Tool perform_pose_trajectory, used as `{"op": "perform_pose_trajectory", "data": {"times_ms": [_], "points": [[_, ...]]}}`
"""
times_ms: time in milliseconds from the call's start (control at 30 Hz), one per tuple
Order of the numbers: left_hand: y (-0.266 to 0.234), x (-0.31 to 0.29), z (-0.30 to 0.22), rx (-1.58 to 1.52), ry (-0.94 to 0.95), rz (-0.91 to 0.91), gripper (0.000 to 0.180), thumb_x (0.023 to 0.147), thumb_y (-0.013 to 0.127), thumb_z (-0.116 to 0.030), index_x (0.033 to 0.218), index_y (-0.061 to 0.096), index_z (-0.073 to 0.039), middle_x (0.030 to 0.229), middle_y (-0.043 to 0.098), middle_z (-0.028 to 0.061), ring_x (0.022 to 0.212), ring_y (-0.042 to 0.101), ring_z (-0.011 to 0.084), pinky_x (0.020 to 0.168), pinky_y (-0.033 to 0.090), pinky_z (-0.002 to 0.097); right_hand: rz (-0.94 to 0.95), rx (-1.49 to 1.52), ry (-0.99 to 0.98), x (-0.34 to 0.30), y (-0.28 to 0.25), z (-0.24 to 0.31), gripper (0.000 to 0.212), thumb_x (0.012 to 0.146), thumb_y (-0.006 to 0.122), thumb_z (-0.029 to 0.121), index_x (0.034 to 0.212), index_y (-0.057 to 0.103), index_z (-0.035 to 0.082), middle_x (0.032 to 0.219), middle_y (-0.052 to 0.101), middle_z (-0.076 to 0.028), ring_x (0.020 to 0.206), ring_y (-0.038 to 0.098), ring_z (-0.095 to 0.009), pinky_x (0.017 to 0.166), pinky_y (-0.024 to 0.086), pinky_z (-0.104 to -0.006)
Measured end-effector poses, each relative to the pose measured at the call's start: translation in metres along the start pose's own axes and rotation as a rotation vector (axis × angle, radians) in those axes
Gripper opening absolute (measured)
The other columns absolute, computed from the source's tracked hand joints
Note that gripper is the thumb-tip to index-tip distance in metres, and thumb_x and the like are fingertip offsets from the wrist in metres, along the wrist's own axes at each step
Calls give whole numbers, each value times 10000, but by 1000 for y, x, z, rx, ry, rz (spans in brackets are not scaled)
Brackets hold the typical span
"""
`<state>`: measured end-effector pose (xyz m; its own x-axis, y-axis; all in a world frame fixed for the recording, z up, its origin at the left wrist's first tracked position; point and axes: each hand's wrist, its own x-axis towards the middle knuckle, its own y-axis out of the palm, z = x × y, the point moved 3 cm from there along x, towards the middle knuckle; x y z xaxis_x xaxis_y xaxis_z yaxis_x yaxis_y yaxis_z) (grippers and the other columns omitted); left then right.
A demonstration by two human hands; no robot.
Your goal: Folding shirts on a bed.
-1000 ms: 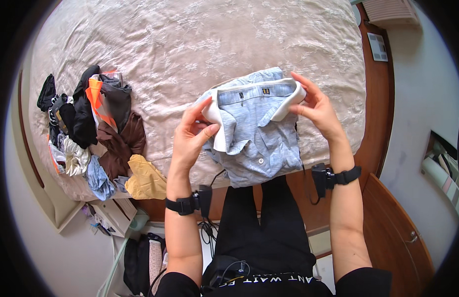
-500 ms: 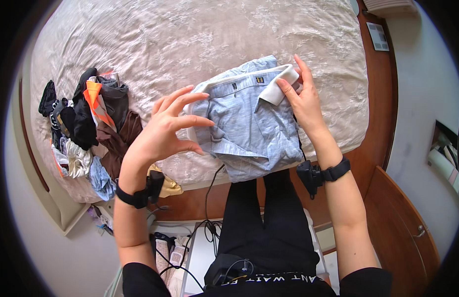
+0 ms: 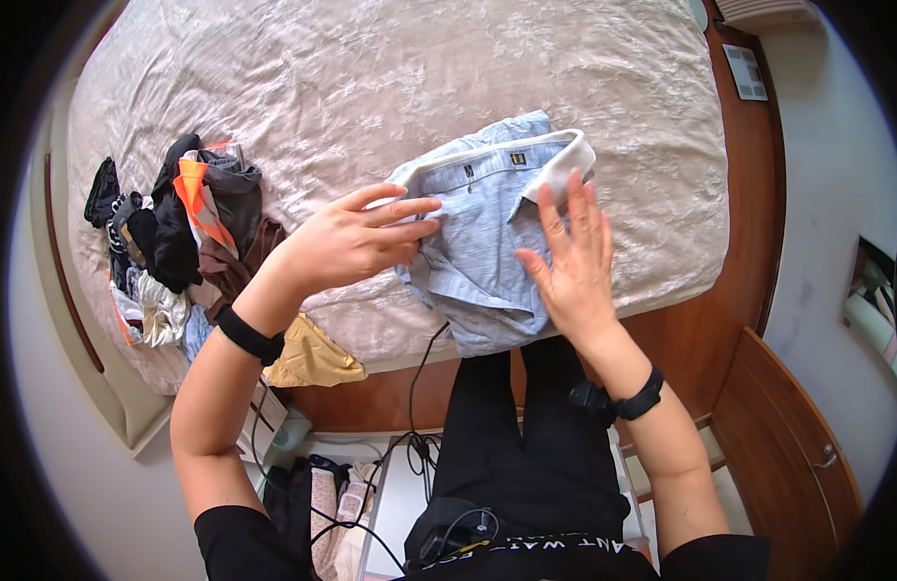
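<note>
At the near edge of the bed (image 3: 322, 63), a light blue shirt (image 3: 482, 237) lies with its neck toward the bed's far side and its lower part reaching the bed's edge. The placement appears chosen for reach, since the wearer of the black trousers (image 3: 521, 416) stands right against that edge.

Hands, found apart, one on each side of the neck opening. The right hand (image 3: 577, 283) is flat, fingers extended, tips at the white collar (image 3: 562, 167); it grips nothing and seems positioned to press or smooth that flap. The left hand (image 3: 337, 244) reaches over the opposite collar side, fingers slightly spread; its thumb is hidden, so whether it pinches cloth I cannot tell. Its position suggests steadying.

Condition of shirt: streaked pale blue, crumpled rather than flat, the neck standing open. The right collar point is turned down; the left is mostly covered. Two small dark labels (image 3: 518, 159) show inside the neckband, and more blue cloth lies beyond it.

On the bed's left side, a mixed clothes pile (image 3: 187, 228) sits well apart from the shirt, presumably to leave working room. A yellow cloth (image 3: 318, 354) hangs at the bed's near edge.
</note>
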<state>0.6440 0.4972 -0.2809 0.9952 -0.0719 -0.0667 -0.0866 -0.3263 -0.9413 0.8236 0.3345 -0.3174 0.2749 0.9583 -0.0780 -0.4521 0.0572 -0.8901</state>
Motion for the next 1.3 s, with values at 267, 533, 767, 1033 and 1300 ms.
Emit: {"op": "perform_pose_trajectory", "data": {"times_ms": [267,533,767,1033,1300], "points": [[-8,9,-1,-266,-68,44,164,669,691,-190,809,625,-138,1014,605,-26,1087,522,157,977,329,397,92,-11,-17,3,15,3,647,840,463,500,1401,274,240,1471,200,-39,1339,226,-236,1047,219,-449],[-13,0,15,-80,19,93,169,708,593,-159,866,640,-119,1049,585,-10,1117,501,170,964,361,367,99,-23,-26,4,19,-1,636,840,465,499,1396,288,247,1472,203,-15,1337,232,-223,1047,223,-440],[-5,1,13,-41,80,31,151,671,655,-163,812,637,-111,1010,585,-25,1084,511,164,930,394,354,99,7,-23,5,19,-1,628,837,478,486,1391,297,253,1471,205,-12,1335,232,-222,1051,214,-442],[-7,6,18,-418,-245,-88,112,696,693,-108,768,611,-86,909,603,-21,1033,531,196,895,347,362,113,4,-23,7,17,1,632,838,486,473,1393,295,238,1471,204,-15,1337,226,-221,1053,212,-438],[8,15,15,-576,-421,-110,43,728,630,-75,732,587,-77,847,604,-8,993,540,163,891,320,327,139,67,-22,2,10,16,911,679,541,675,1403,273,191,1476,150,-118,1355,150,-303,1031,143,-569]]}}
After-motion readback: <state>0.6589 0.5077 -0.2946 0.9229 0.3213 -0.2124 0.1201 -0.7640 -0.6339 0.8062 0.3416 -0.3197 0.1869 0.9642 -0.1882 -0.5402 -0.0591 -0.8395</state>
